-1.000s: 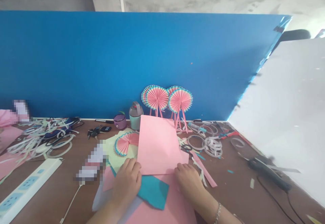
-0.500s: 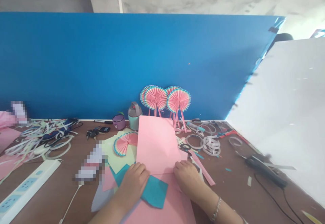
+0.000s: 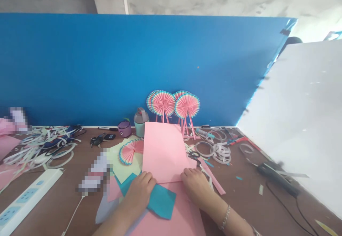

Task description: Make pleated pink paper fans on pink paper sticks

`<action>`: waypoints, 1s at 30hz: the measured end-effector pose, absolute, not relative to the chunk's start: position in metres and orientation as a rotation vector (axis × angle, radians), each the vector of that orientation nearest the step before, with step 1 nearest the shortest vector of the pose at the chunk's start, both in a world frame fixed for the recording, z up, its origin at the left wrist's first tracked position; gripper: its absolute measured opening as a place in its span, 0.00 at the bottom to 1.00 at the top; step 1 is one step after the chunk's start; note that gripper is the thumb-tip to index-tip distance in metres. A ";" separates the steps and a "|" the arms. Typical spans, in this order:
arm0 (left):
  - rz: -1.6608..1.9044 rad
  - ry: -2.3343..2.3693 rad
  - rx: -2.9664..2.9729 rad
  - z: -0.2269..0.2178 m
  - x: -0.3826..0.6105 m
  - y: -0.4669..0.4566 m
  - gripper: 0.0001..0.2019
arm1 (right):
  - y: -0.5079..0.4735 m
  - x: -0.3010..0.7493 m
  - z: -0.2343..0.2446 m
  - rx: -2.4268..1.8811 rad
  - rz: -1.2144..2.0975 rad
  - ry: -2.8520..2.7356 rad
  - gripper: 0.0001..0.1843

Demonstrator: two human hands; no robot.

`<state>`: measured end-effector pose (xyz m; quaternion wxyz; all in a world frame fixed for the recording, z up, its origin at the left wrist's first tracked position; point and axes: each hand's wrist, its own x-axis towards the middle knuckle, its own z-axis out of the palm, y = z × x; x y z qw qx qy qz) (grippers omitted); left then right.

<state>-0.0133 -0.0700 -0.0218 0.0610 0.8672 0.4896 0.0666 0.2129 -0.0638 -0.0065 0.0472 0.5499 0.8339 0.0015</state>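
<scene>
A pink sheet of paper [image 3: 165,150] tilts up in front of me, with both hands at its lower edge. My left hand [image 3: 141,188] has curled fingers closed on the lower left corner. At the lower right corner my right hand [image 3: 196,186] grips the same sheet; its fingertips are partly hidden. Beneath it lie a larger pink sheet [image 3: 184,211] and a teal paper piece [image 3: 162,202]. A pleated pink fan with a teal edge [image 3: 129,152] rests on pale green paper [image 3: 117,154], partly covered by the upright sheet.
Finished paper fans [image 3: 162,103] stand against the blue partition [image 3: 107,68]. Behind the sheet are a bottle [image 3: 140,127] and a purple pot [image 3: 124,129]. A power strip [image 3: 29,200] and tangled paper strips [image 3: 32,150] lie left; scissors [image 3: 194,154] and a black tool [image 3: 278,179] lie right.
Both hands keep their hold on the pink sheet, which stays almost in place. The whole view shifts slightly left.
</scene>
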 end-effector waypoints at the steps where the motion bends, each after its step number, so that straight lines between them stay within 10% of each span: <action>1: 0.203 1.488 2.618 -0.022 -0.013 -0.070 0.14 | -0.063 0.214 -0.006 1.670 -0.001 2.554 0.11; 17: 0.702 1.439 2.121 -0.024 -0.022 -0.056 0.16 | -0.043 0.245 -0.013 1.975 -0.851 2.711 0.11; 30: 0.359 1.595 2.489 -0.033 -0.021 -0.057 0.19 | -0.048 0.231 -0.006 2.176 -0.497 2.562 0.13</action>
